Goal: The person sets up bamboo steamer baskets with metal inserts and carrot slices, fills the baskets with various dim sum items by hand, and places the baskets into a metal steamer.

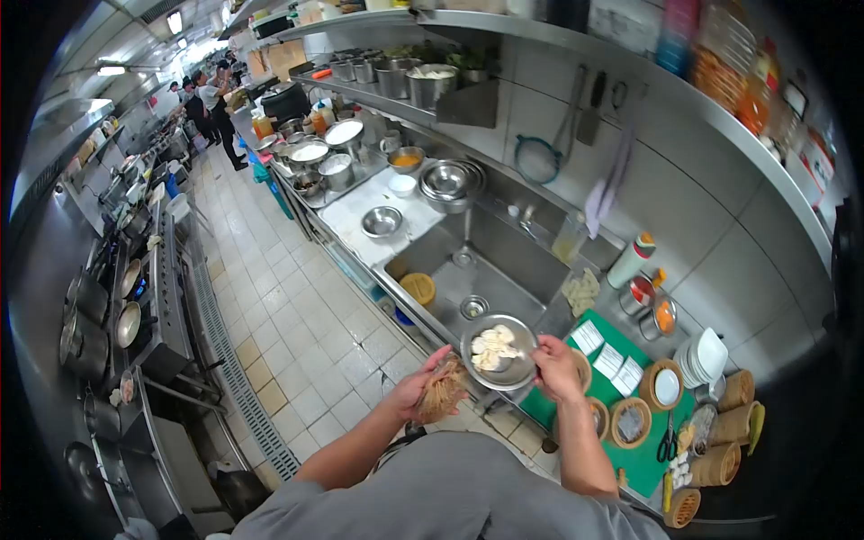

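A round metal bowl with pale, cream-coloured pieces in it is held by its right rim in my right hand. Just left of the bowl, my left hand has its fingers around a brown, stringy bundle. Both hands are in front of my body, near the front edge of the sink. A green board lies to the right, under my right forearm, with bamboo steamers, white labels and black scissors on it.
Stacked metal bowls and a small metal bowl stand left of the sink. White plates and a spray bottle are at the right. A shelf runs overhead. Stoves line the left; people stand far back.
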Available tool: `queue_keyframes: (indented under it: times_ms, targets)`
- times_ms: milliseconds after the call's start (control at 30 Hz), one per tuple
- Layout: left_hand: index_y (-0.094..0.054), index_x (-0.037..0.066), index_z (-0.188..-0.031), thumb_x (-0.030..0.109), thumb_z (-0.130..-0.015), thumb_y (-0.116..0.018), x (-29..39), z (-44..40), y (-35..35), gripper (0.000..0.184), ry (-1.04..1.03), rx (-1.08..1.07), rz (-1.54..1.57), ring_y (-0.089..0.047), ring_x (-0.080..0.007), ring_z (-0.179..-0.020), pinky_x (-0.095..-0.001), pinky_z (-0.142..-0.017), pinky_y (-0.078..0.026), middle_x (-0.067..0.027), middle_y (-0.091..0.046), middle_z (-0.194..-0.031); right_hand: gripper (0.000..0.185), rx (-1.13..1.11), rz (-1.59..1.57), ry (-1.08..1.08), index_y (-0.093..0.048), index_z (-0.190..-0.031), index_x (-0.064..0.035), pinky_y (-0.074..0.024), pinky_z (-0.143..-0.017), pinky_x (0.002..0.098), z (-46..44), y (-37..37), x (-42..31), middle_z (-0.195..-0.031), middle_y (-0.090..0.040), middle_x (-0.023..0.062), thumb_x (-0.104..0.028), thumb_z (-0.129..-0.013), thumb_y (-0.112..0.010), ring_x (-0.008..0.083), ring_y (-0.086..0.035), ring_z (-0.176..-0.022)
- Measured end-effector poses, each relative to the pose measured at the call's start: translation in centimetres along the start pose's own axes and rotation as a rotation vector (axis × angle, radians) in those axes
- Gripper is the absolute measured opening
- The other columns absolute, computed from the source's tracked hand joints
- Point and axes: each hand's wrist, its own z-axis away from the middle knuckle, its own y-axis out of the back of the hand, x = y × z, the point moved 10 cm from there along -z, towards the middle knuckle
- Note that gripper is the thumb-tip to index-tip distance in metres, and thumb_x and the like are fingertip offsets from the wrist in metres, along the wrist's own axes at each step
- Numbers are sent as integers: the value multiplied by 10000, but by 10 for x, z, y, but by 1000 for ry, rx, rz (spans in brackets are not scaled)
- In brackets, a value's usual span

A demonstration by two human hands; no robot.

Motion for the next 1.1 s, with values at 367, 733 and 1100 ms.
queue_keyframes:
  times_ms: [367,733,1100]
  targets:
    - [-552,-37,-1357,229,-969,-612,182,35,170,475,-274,407,17,-727,-272,-985,-434,-870,-606,-162,-709,-1171,256,-374,437,462,-715,-1104,5,-543,-614,345,-190,-277,-174,-827,-720,76,-175,-925,-678,159,-658,-685]
    - [-551,3,-1366,350,-1016,-487,274,95,292,497,-516,636,228,-730,-331,-929,-501,-764,-625,-169,-714,-1154,381,659,1128,712,-700,-1263,-111,-535,-908,481,-517,-175,-533,-1181,-713,209,-340,-973,-607,397,-674,-1081]
    - [-537,18,-1400,349,-1023,-481,346,78,397,506,-500,657,337,-721,-327,-979,-482,-788,-619,-176,-705,-1193,98,335,-620,1346,-553,-1086,-34,-589,-791,334,-381,-265,-490,-1072,-611,94,-116,-1091,-499,151,-632,-934]
